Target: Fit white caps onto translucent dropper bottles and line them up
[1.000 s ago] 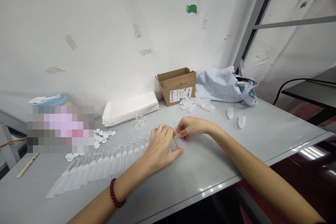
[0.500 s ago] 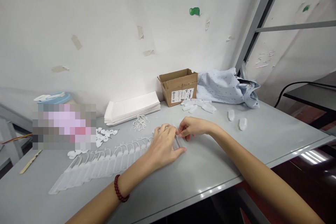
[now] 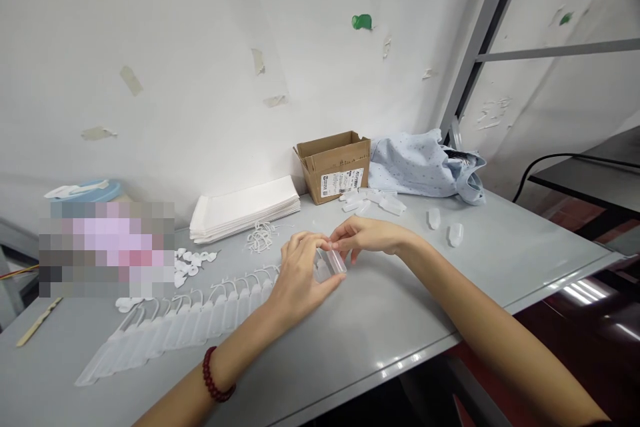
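Note:
Between the thumb and fingers of my left hand is a small clear plastic sleeve, tilted over the table. The fingertips of my right hand pinch its upper end; whether a cord is in that pinch is too small to tell. Left of my hands lies a row of frosted plastic sleeves, side by side, with thin white cord loops at their upper ends. My left hand partly covers the row's right end. A small heap of loose white cords lies beyond my left hand.
A stack of white paper, an open cardboard box and light-blue cloth line the wall. Loose sleeves lie before the box, two more farther right. White rounded pieces and a pixelated area are at left.
The sleeve between my hands has tipped up and shows more clearly. Both hands have shifted slightly, their fingertips now together at its upper end. The whole view has moved a little.

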The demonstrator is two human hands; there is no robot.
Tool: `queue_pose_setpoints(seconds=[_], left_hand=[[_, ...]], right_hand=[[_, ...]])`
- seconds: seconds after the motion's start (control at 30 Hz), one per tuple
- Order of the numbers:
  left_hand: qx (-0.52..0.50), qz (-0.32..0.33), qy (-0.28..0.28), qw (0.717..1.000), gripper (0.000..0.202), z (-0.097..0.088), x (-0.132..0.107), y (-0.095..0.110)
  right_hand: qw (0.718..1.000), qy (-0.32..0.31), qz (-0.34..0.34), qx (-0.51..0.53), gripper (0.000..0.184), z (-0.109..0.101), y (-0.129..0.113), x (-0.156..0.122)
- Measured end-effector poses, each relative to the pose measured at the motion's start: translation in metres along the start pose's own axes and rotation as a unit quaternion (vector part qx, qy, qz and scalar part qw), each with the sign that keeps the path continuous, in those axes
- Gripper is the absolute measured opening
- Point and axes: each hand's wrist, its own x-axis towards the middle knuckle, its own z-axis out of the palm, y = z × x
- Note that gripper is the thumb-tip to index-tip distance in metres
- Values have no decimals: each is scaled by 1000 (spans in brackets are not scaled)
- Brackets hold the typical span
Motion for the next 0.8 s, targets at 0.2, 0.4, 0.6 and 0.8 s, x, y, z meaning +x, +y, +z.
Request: queue_pose_setpoints(seconds=[0.2,0.4,0.6,0.8], left_hand=[[33,43,12,998,30,-3,-4,2],[74,50,-15,996,33,0,-5,1],[104,33,-76,991,35,0,-1,1],[93,20,-112,989,31,0,-1,-2]], right_hand=[[1000,6,1,18,27,3,-3,0],[999,22,41,-12,17,7,-5,2],[997,17,73,-27,17,7,0,6],[996,2,93,-17,19,4,7,9]])
